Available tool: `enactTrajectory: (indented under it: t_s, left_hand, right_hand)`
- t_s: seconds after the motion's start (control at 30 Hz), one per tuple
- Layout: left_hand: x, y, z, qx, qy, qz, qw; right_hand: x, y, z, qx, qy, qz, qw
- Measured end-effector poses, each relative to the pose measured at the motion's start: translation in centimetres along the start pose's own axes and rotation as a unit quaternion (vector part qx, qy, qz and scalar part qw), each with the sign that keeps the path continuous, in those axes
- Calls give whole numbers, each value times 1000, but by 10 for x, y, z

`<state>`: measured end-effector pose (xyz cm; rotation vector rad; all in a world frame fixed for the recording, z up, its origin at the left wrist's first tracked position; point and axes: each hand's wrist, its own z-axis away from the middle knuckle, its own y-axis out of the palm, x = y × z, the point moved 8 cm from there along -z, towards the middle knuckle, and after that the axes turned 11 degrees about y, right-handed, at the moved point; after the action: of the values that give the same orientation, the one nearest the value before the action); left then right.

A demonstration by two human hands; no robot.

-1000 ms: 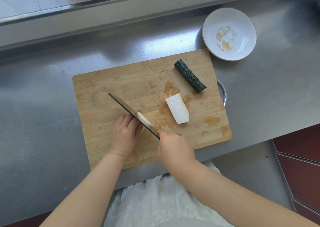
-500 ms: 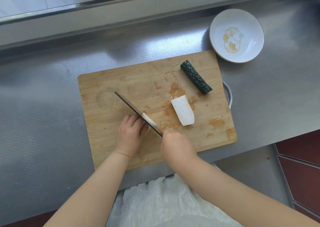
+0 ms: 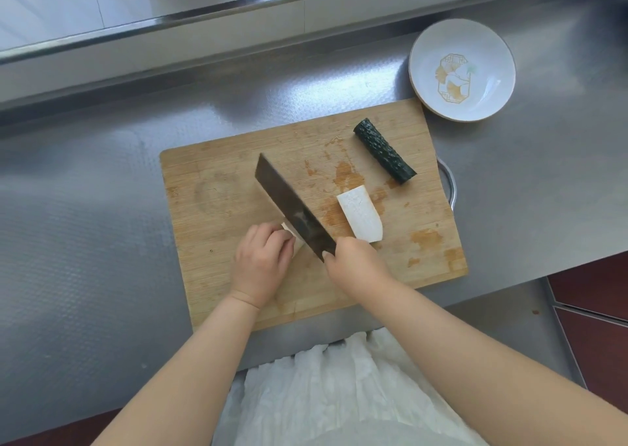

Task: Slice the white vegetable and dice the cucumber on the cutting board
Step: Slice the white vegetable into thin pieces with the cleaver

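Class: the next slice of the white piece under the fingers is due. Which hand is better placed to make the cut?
Right: the right hand grips the knife; the left hand pins the white piece.

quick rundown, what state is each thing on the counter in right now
cutting board: flat on the steel counter, stained
cleaver: tilted, flat side showing, gripped by the right hand
small white piece: under the left hand, fingers curled on it, beside the blade
large white piece: lying free, cut face up
cucumber: whole section, uncut
bowl: upright, empty
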<state>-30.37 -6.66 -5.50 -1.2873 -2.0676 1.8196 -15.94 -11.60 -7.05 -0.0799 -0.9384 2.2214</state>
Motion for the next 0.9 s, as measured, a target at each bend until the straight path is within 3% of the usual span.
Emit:
enactTrajectory:
  t_s: [0.33,0.9]
  left_hand:
    - [-3,-5,0,38,-7,7,999]
    - [1,-2,4,23,-8,17,1000]
  right_hand:
    - [9,2,38,-106,-81,85,987]
    - [13,4,46,-85,-62,95,990]
